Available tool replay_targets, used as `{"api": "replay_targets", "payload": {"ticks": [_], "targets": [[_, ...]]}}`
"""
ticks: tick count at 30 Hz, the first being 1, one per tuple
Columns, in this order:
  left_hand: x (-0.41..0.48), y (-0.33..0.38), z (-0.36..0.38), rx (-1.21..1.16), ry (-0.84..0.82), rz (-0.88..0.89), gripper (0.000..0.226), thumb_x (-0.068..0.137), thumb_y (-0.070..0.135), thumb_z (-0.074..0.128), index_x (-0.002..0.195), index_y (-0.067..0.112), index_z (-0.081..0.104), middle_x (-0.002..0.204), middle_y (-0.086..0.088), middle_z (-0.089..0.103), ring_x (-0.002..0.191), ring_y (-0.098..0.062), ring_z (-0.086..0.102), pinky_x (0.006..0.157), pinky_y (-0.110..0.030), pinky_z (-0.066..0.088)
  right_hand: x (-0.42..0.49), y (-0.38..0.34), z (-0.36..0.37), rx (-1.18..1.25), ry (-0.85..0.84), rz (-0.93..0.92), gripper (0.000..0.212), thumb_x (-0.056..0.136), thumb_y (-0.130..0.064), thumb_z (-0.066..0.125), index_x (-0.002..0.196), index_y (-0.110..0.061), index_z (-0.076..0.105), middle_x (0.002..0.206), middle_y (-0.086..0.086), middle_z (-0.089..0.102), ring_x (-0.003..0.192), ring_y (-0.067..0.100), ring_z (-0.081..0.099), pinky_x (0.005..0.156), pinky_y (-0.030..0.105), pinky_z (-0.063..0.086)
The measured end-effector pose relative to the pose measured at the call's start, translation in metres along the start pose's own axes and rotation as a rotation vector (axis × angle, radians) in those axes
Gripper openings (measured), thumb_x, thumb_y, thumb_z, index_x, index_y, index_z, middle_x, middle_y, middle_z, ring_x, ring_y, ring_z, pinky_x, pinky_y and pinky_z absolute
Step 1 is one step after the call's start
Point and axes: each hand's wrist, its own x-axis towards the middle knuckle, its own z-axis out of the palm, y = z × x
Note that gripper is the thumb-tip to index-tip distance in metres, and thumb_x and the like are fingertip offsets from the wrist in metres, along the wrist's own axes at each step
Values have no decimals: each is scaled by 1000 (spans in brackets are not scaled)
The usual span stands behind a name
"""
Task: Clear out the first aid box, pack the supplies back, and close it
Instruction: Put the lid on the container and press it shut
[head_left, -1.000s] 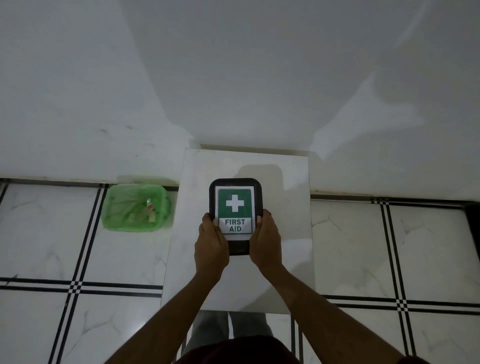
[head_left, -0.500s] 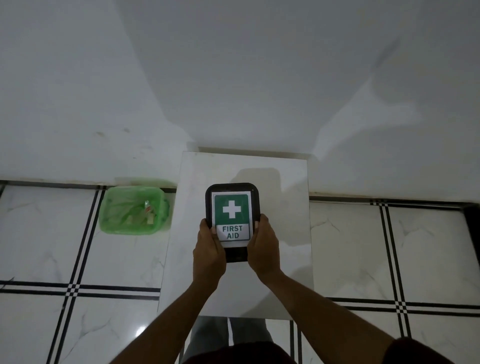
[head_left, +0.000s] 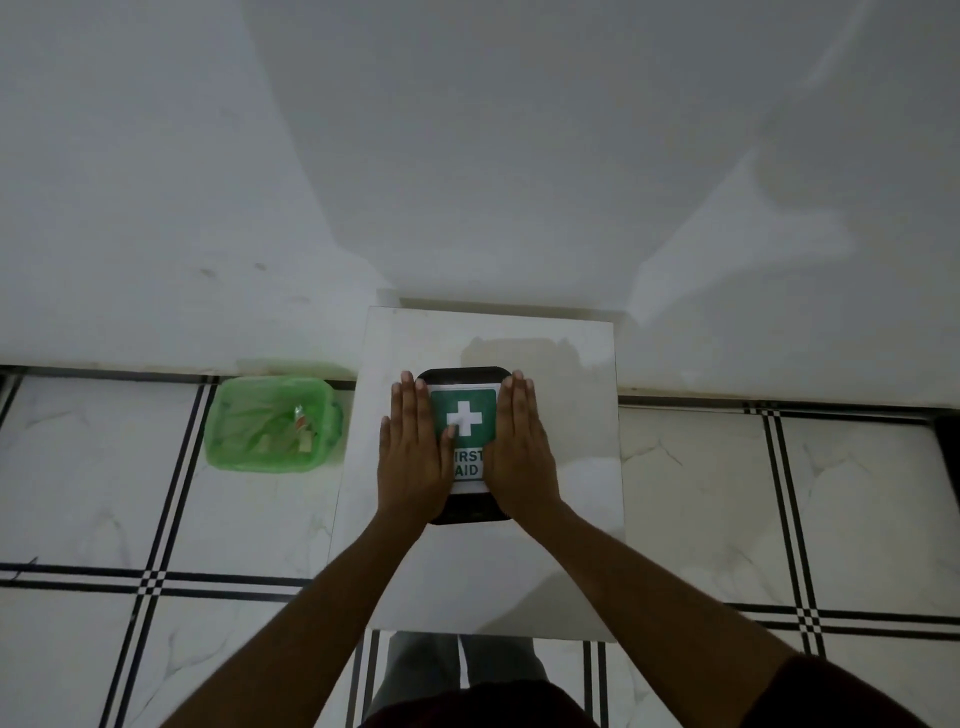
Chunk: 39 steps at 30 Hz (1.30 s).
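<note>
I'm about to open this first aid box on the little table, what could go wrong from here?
The table is small, so emptied supplies may roll off onto the tiled floor. Both hands, left hand and right hand, lie flat on the first aid box without a grip; it could slide when you pry it.

The first aid box (head_left: 464, 447) lies closed on the surface (head_left: 561, 545), about midway across it and nearer its far edge. The left hand (head_left: 413, 457) lies flat on the box's left side and the right hand (head_left: 522, 452) flat on its right side, fingers pointing away. On the floor (head_left: 727, 493) left of the surface stands a lined bin (head_left: 270, 423) with scraps in it, against the wall (head_left: 467, 156) behind
</note>
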Motion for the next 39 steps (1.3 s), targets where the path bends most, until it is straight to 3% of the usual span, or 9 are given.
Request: {"api": "replay_targets", "payload": {"ticks": [9,13,16,18,20,26,31,34,39], "targets": [[7,-1,4,-109,-100,-85,64,95,46,16,147,25,-16,159,3,-13,141,-4,-7,119,-49,3,5,4,7,138,-3,47,84,92,-37,52,149,-15,-6,160,6,1,145,16,7,113,34,28],[9,3,1,-145,-126,-123,64,95,47,18,146,31,-18,159,7,-12,139,-4,2,117,-55,6,8,2,4,242,-10,99,73,91,-35,43,149,-16,2,158,6,14,135,17,34,100,33,45],[9,4,-4,-78,-136,-122,65,96,47,20,146,27,-16,160,3,-6,145,-12,5,114,-60,8,25,0,0,328,33,249,46,90,-32,40,133,-15,34,125,11,56,105,19,60,80,34,57],[16,3,-8,51,-120,-91,66,95,46,20,148,18,-6,160,-4,0,146,-17,0,111,-66,13,45,-5,-4,355,47,391,29,95,-37,31,102,-15,48,91,8,60,86,25,62,67,36,54],[26,2,-12,152,-130,-48,69,93,45,23,149,10,2,160,-9,4,146,-21,-1,109,-68,15,56,-7,-4,322,75,433,35,99,-41,28,88,-14,49,82,5,55,81,22,54,65,32,44],[34,0,-9,179,-171,77,69,93,41,26,150,15,-3,159,-3,-8,145,-15,-14,115,-59,6,63,-6,1,397,107,480,35,98,-44,32,83,-17,49,84,4,55,80,21,53,68,34,47],[37,-3,-6,29,-175,91,70,94,43,27,149,10,-1,159,-7,-6,146,-18,-10,119,-39,9,74,-7,0,657,42,507,21,100,-29,36,89,-15,48,96,4,44,93,19,44,71,17,37],[39,0,-6,-1,-166,86,71,93,42,29,149,8,2,159,-8,-3,146,-17,-10,115,-31,5,77,-6,0,637,86,439,24,99,-29,33,84,-17,47,91,4,46,89,20,45,68,13,34],[43,1,-6,-40,-169,55,72,91,42,33,149,7,8,159,-12,9,147,-22,1,112,-27,8,78,-2,8,553,148,353,32,95,-39,24,79,-19,43,83,3,49,77,22,53,65,30,48]]}}
